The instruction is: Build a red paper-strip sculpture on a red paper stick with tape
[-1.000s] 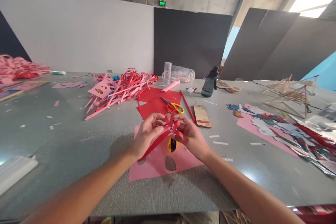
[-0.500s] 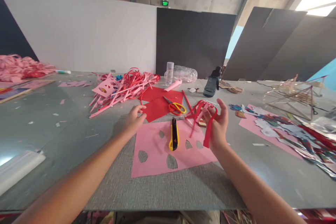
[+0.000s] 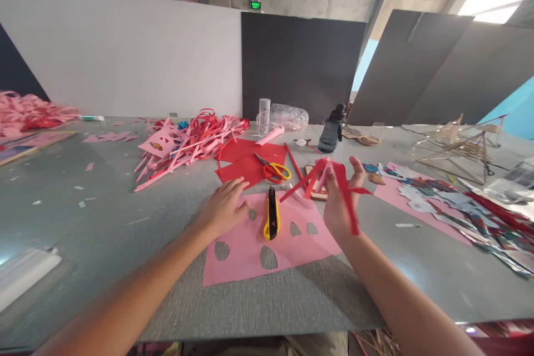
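Note:
My right hand [image 3: 340, 200] grips a loose bunch of red and pink paper strips [image 3: 348, 194], whose ends hang down on both sides of it. With fingers stretched out and nothing in it, my left hand [image 3: 225, 203] is over the upper left corner of a pink paper sheet [image 3: 246, 256]; whether it touches the sheet I cannot tell. Several holes are cut through that sheet. On it lies a yellow and black utility knife [image 3: 272, 214]. Scissors [image 3: 273, 169] with red and yellow handles rest on red paper [image 3: 236, 169] behind. A phone-like object [image 3: 319, 196] is partly hidden by the strips.
A heap of pink and red strips [image 3: 196, 139] lies at back left. A spray bottle [image 3: 264, 117] and a dark water bottle [image 3: 331, 132] stand at the back. Coloured cut-outs [image 3: 434, 194] and a stick model [image 3: 463, 142] are at right, a white roll [image 3: 27, 275] at left.
My left hand has moved right and opened out over the pink sheet's corner. The strips in my right hand have swung, with one end now over the wrist. The view has shifted slightly.

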Available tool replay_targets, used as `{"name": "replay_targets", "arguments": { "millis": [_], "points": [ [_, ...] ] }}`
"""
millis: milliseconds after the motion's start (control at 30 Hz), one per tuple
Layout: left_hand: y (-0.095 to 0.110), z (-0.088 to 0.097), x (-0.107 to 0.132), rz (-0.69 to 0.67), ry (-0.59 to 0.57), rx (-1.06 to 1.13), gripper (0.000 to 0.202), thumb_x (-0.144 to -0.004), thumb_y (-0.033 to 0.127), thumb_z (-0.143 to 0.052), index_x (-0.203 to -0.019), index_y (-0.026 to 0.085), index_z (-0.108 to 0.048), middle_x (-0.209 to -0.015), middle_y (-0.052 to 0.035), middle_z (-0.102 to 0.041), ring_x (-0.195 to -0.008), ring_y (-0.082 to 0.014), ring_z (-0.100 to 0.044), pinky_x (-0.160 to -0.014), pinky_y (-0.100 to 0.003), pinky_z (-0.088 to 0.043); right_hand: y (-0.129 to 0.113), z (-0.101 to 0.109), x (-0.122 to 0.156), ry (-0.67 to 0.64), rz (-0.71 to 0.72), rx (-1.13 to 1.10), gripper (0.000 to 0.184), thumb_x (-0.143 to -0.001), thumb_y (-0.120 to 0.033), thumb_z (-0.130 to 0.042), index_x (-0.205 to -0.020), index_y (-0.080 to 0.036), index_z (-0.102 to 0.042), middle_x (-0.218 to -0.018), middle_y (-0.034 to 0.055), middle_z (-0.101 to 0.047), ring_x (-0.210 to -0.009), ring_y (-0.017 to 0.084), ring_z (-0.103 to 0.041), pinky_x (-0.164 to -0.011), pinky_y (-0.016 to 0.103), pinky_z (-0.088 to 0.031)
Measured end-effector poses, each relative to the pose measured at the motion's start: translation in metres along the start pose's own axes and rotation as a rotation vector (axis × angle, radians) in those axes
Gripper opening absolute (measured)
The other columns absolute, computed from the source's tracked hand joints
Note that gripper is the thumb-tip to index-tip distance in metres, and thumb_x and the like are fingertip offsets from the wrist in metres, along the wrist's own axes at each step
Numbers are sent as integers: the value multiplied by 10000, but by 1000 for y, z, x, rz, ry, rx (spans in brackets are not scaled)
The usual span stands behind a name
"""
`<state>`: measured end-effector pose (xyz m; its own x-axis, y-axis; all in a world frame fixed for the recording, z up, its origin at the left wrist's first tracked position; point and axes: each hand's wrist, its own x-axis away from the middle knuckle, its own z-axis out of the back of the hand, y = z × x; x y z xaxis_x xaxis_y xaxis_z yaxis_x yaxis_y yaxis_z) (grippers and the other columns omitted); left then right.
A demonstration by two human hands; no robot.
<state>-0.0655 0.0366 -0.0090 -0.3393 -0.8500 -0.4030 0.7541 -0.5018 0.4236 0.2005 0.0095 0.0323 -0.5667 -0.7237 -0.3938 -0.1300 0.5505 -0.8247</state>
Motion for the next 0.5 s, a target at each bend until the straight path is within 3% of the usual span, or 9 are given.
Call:
{"name": "replay_targets", "arguments": {
  "millis": [100, 200, 333, 500],
  "points": [
    [-17, -3, -2, 105, -28, -63, 572, -920, 423, -548, -1417, 141, -569, -1586, -234, -462, -1496, -421, -395, -1194, -595, -299, 0, 0, 2, -28, -10, 17, 699, -841, -428, -754, -1395, -309, -343, -827, -43, -638, -714, 159, -658, -672, 299, -536],
    [-27, -6, -3, 118, -92, -98, 629, -937, 500, -518, -1441, 125, -550, -1591, -230, -458, -1522, -397, -363, -1219, -568, -282, -1, -2, 4, -76, -31, -14, 761, -800, -393, -791, -1397, -298, -329, -885, -20, -698, -731, 164, -670, -689, 312, -544],
    [-24, -6, -2, 113, -181, -202, 662, -989, 514, -418, -1490, 89, -496, -1635, -207, -397, -1555, -347, -313, -1247, -513, -275, 3, -6, 7, -94, -22, -72, 815, -708, -304, -847, -1366, -303, -365, -847, -43, -703, -762, 164, -686, -715, 311, -553],
    [-18, -4, -1, 77, -197, -280, 635, -995, 485, -443, -1496, 97, -476, -1637, -196, -401, -1549, -338, -330, -1242, -501, -304, 9, -8, 12, -159, -42, -86, 746, -733, -300, -826, -1357, -324, -417, -838, -40, -696, -730, 155, -672, -696, 312, -551]
  ]
}}
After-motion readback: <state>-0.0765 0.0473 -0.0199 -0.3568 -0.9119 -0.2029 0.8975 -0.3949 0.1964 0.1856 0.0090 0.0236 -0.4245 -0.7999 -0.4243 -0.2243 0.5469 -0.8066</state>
